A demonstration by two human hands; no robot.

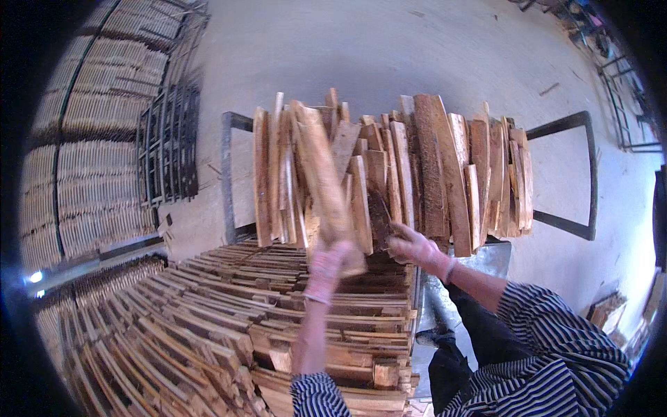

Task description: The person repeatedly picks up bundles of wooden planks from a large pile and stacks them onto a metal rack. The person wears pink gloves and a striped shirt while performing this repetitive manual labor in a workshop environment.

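Observation:
My left hand [330,267], in a pale pinkish glove, is closed round the near end of a long, rough-edged wooden board [321,170]. That board slants up over a row of upright-packed wooden boards [434,167] on a metal frame and is slightly blurred. My right hand [420,254], gloved the same way, is at the near end of a darker wooden board [379,219] in the middle of the row. Its thumb and fingers pinch that end, though blur softens the grip.
Below the row, at the left, lies a big layered stack of wooden strips [194,326]. Dark metal frame ends [590,174] stick out past the boards. Strapped stacks [97,160] and black racks [170,146] stand far left, on a grey floor [389,48].

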